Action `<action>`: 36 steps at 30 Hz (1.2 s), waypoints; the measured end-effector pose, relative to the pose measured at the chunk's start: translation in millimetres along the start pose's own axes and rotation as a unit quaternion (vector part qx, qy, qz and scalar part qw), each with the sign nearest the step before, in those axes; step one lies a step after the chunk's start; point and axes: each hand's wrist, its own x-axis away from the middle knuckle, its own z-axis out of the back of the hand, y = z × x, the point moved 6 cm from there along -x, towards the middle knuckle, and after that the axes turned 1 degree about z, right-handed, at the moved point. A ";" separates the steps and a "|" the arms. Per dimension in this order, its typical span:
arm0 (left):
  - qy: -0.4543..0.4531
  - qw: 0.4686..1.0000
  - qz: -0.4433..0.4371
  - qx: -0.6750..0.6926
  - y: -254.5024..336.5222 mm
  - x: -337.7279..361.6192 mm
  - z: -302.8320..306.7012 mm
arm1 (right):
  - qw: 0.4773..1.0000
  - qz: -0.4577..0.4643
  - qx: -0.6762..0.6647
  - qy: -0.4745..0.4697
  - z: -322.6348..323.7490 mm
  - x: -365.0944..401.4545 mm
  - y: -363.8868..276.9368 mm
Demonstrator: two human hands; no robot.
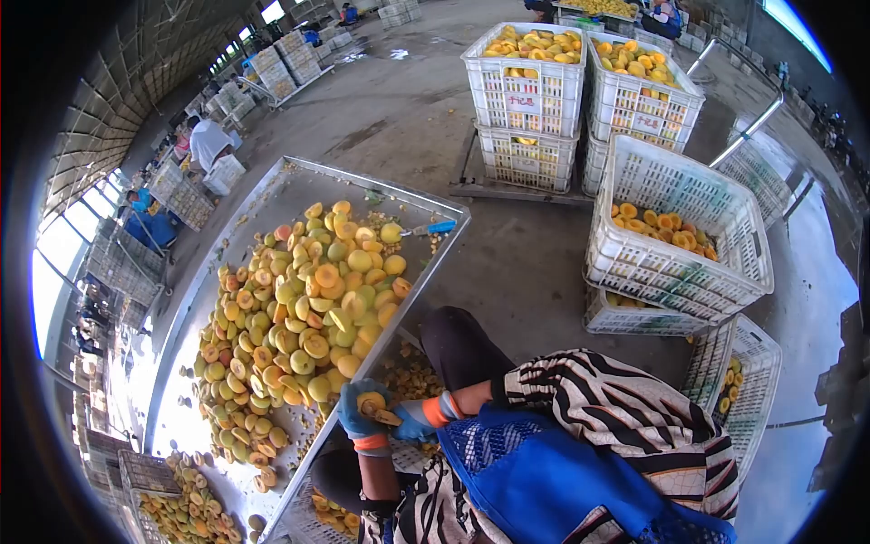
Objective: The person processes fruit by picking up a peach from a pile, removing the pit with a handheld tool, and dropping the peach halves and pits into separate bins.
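My left hand (359, 419), in a blue glove with an orange cuff, is closed round a cut yellow peach (370, 401) at the near edge of the metal table (412, 204). Close beside it, my right hand (417, 421), gloved the same way, has its fingers curled; what they hold is hidden. Another peach piece (388, 418) shows between the hands. A big heap of whole and halved peaches (299, 317) covers the middle of the tabletop. At the table's far right corner lies a blue-handled tool (441, 227), its metal end against a peach.
White crates (530, 91) full of peach halves stand stacked ahead. Nearer on the right, a partly filled crate (680, 218) sits tilted on another. Below the table edge are peach scraps (408, 376) and a crate of halves (333, 515). Other people (210, 143) work at the far left.
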 end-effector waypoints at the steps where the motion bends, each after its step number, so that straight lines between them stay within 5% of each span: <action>1: 0.002 1.000 -0.001 0.025 0.2 1.7 5.2 | 1.000 -0.014 -0.005 -0.001 -5.8 6.6 -6.4; 3: 0.061 0.997 -0.043 -0.026 5.2 9.4 15.5 | 0.985 -0.152 0.039 0.068 11.9 9.6 -53.9; 4: 0.093 0.995 -0.035 -0.018 9.5 14.6 15.8 | 0.964 -0.264 0.018 0.027 19.7 14.7 -87.3; 5: 0.101 0.994 -0.040 -0.024 16.0 17.3 13.7 | 0.961 -0.274 0.017 0.024 6.7 11.4 -66.8; 7: 0.156 0.985 -0.060 -0.053 14.2 11.7 40.9 | 0.960 0.012 0.219 0.171 -0.1 -5.6 -53.6; 8: 0.158 0.985 -0.056 -0.047 9.8 4.9 55.9 | 0.981 -0.128 0.118 0.080 2.8 -9.4 -64.9; 9: 0.128 0.978 -0.083 -0.144 10.1 -2.6 67.4 | 0.981 -0.134 0.117 0.074 13.2 -8.9 -59.4; 10: 0.103 0.959 -0.107 -0.243 13.1 -0.1 76.5 | 0.957 -0.254 -0.143 -0.013 0.4 -5.0 -33.7; 11: 0.007 1.000 0.007 -0.021 5.8 -0.3 66.4 | 0.841 -0.356 -0.392 -0.110 -24.0 -1.1 -24.2; 12: 0.010 0.961 -0.106 -0.254 -5.4 -9.1 106.9 | 0.855 -0.368 -0.351 -0.104 -20.5 0.8 -35.5; 14: -0.135 0.923 -0.155 -0.327 37.8 10.6 46.7 | 0.853 -0.387 -0.338 -0.094 -13.5 3.8 -64.9; 15: -0.064 0.987 -0.020 -0.143 40.9 19.6 42.1 | 0.821 -0.420 -0.367 -0.122 -12.9 2.0 -70.3; 19: -0.025 0.990 0.017 0.135 20.4 10.9 58.9 | 0.853 -0.410 -0.313 -0.080 -8.1 -12.7 -84.2; 23: -0.043 0.969 0.018 0.241 9.5 7.1 65.1 | 0.896 -0.410 -0.164 -0.047 -9.7 -20.0 -59.7; 25: 0.068 0.952 0.054 0.294 3.6 8.9 72.8 | 0.908 -0.405 -0.098 -0.052 -13.0 -23.1 -49.7; 27: 0.061 0.951 0.052 0.298 -0.7 4.8 78.5 | 0.898 -0.431 -0.082 0.002 -13.9 -20.8 -47.4; 29: 0.054 0.946 0.048 0.315 -3.1 2.0 80.6 | 0.917 -0.395 -0.042 0.030 -17.6 -13.3 -27.4; 31: 0.052 0.938 0.030 0.343 4.1 -1.8 87.3 | 0.955 -0.116 0.215 0.169 -5.5 -17.9 -42.9; 33: 0.050 0.928 0.004 0.369 19.5 3.9 87.1 | 0.959 -0.112 0.209 0.153 -3.7 -14.6 -45.5; 35: 0.216 0.921 -0.010 0.323 31.5 14.4 102.0 | 0.952 -0.016 0.220 0.214 8.8 -11.5 -54.9; 36: 0.159 0.926 -0.021 0.341 41.9 20.2 98.5 | 0.952 -0.022 0.261 0.157 14.0 -11.6 -55.2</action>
